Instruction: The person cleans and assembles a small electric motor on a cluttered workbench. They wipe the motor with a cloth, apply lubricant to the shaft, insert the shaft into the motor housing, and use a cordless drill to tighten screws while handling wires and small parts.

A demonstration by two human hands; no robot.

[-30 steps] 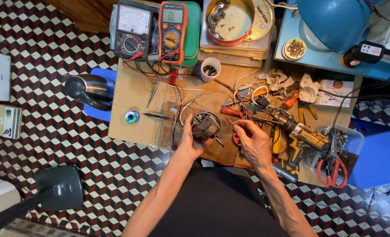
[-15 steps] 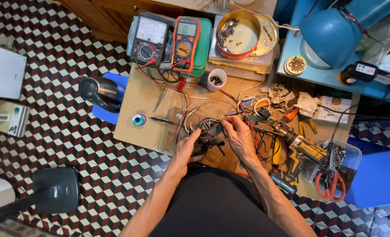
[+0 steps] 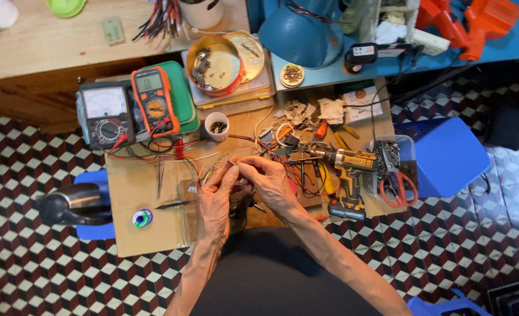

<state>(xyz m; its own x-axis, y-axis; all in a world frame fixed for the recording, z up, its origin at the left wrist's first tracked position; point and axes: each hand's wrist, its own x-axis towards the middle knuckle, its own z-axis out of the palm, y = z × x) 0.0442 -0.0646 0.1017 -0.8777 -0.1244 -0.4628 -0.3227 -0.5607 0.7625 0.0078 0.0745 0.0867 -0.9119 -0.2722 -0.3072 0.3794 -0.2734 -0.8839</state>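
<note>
Thin coloured wires [image 3: 234, 165] pinched between fingertips of both hands, mid-board.
Left hand [image 3: 217, 202] and right hand [image 3: 269, 182] pressed together above dark rounded motor part [image 3: 240, 205]; yellow-black plastic drill [image 3: 346, 169] at three o'clock.

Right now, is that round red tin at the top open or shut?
Open: the red tin shows small metal bits inside, and its lid lies beside it.
</note>
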